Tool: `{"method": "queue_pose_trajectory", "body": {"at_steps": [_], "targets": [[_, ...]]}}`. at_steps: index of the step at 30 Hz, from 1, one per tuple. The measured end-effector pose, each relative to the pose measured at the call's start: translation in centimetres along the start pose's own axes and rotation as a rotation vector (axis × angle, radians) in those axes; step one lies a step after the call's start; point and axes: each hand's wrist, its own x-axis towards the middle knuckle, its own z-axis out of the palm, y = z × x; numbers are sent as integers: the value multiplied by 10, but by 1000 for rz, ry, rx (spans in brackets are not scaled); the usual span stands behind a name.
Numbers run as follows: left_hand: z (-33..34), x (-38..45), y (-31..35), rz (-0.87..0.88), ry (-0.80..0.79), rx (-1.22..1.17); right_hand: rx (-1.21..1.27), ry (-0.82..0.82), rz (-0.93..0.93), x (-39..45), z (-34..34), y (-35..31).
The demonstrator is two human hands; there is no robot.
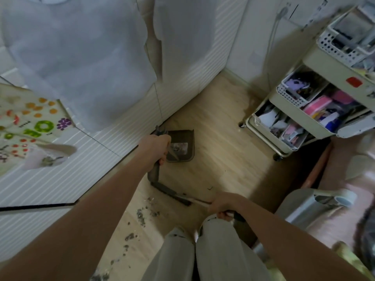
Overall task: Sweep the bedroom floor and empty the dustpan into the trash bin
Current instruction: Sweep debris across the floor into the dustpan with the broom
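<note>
wood floor (pixel 219 122), white wardrobe (pixel 182 57), storage cart (pixel 316 118)

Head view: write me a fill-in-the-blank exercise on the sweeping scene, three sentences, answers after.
1. The left hand grips the handle of the ____.
2. The right hand grips the ____ handle.
3. Clumps of dust lie on the wooden floor between the broom head and the person's ____.

Missing words: dustpan; broom; legs
</note>
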Motion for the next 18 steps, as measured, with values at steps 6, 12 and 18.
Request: {"method": "queue_pose_trajectory", "body": {"at_steps": [6, 12, 18], "targets": [[-2, -14, 3, 79, -14, 96, 302, 11, 111, -40, -16, 37], [16, -15, -1, 85, -58, 208, 150, 333, 140, -44, -20, 57], [39, -11, -5, 93, -129, 413, 661, 507, 172, -51, -31, 85]]}}
